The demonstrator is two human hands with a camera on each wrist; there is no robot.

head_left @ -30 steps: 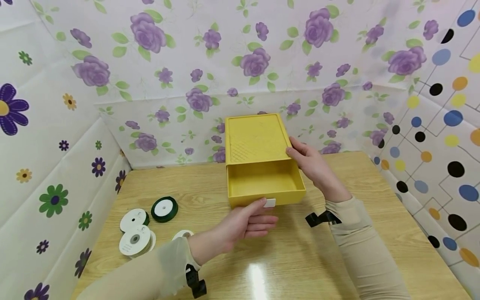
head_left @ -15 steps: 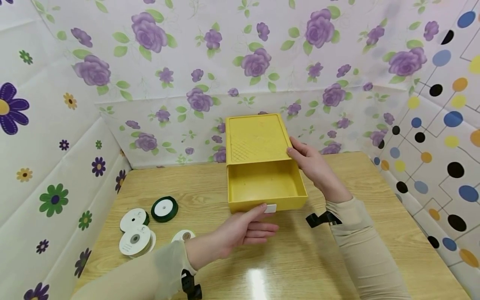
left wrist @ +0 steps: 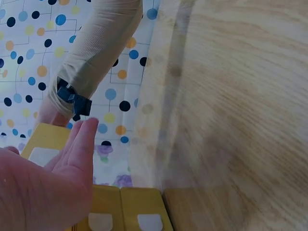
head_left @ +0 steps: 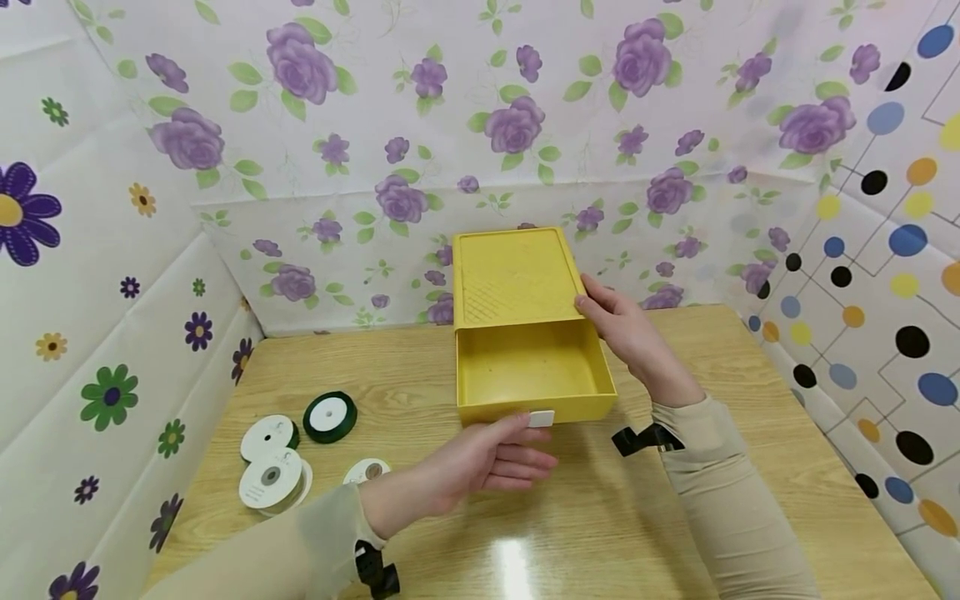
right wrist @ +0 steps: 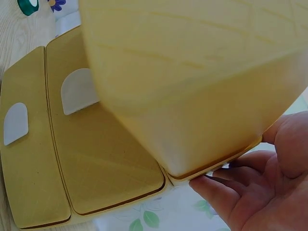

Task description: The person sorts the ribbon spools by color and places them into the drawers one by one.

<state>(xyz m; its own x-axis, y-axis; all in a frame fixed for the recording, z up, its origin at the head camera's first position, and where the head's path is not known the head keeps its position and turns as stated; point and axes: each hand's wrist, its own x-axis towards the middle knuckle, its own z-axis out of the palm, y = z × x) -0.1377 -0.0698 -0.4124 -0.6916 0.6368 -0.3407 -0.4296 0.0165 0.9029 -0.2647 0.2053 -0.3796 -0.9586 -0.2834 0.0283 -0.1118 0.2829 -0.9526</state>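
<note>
A small yellow plastic drawer cabinet (head_left: 510, 271) stands against the back wall, its top drawer (head_left: 480, 414) pulled far out with nothing inside. My left hand (head_left: 480, 460) is at the drawer's front: thumb and index finger pinch the white handle (head_left: 542, 419), and the other fingers extend below it. With thumb on top and fingers down the side, my right hand (head_left: 626, 333) grips the cabinet's right edge. In the right wrist view, two lower drawer fronts (right wrist: 110, 159) with white handles are closed; the right fingers (right wrist: 224, 197) reach along the cabinet's side.
Ribbon spools lie on the wooden table (head_left: 600, 525) at the left: one with dark green ribbon (head_left: 330, 417), two overlapping white ones (head_left: 270, 479), and another white spool (head_left: 366, 469) partly behind the left forearm. A flowered cloth (head_left: 337, 250) hangs close behind the cabinet.
The top drawer has slid slightly farther out toward me, and my left hand has drawn back a little with it. The right hand keeps its place on the cabinet.
</note>
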